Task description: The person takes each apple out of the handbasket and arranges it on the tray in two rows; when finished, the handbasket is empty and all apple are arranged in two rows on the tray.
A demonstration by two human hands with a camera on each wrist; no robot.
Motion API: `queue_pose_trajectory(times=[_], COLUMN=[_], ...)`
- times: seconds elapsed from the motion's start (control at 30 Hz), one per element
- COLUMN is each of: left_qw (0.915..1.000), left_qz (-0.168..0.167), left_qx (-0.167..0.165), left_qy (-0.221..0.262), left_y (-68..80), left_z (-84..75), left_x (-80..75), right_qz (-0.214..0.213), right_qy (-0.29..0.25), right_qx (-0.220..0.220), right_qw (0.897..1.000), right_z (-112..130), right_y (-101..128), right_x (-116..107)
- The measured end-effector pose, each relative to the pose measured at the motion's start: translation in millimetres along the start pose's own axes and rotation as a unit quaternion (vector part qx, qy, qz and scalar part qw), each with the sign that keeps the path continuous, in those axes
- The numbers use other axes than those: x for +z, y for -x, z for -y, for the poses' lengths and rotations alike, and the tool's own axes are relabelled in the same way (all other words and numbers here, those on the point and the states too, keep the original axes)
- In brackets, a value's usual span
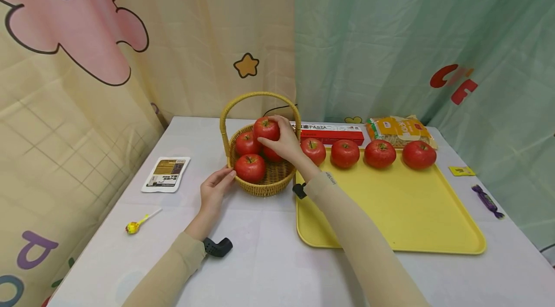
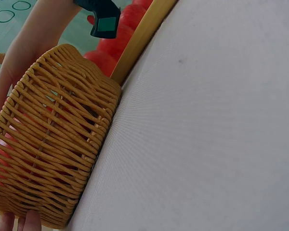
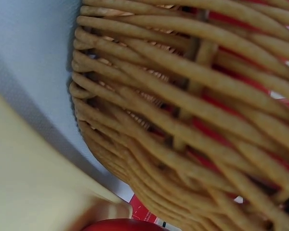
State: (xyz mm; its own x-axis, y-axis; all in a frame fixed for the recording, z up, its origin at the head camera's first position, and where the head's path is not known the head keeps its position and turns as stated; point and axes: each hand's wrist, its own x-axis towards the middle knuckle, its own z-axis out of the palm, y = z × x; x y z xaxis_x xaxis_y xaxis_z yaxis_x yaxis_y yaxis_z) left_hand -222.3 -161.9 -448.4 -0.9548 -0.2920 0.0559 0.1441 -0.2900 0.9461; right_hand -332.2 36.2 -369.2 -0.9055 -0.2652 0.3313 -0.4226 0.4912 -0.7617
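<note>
- Up top, the right hand [image 1: 286,143] curls its fingers around the highest apple [image 1: 266,128], just above the wicker basket [image 1: 264,185].
- Meanwhile the left hand [image 1: 215,189] rests straight fingers against the basket's rim, likely steadying it.
- Beside them, four apples line the yellow tray [image 1: 403,210].

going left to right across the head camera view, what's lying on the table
Lollipop → white packet → wicker basket → yellow tray → small yellow wrapper → purple candy.

Basket handle [image 1: 243,100] arching over the apples [image 1: 251,153]; open tray [image 1: 403,210] surface before the apple row [image 1: 373,153].
</note>
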Motion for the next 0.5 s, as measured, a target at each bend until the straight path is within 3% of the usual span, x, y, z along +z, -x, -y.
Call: queue_pose_trajectory(times=[0.5], left_qw=[1.0], left_qz=[-0.002], left_qx=[0.0], left_qy=[0.001], left_y=[0.3], left_z=[0.8], left_x=[-0.2], right_qz=[0.017], right_qy=[-0.017], right_qx=[0.02], right_qw=[1.0], right_z=[-5.0], right_y=[-4.0], right_x=[4.6])
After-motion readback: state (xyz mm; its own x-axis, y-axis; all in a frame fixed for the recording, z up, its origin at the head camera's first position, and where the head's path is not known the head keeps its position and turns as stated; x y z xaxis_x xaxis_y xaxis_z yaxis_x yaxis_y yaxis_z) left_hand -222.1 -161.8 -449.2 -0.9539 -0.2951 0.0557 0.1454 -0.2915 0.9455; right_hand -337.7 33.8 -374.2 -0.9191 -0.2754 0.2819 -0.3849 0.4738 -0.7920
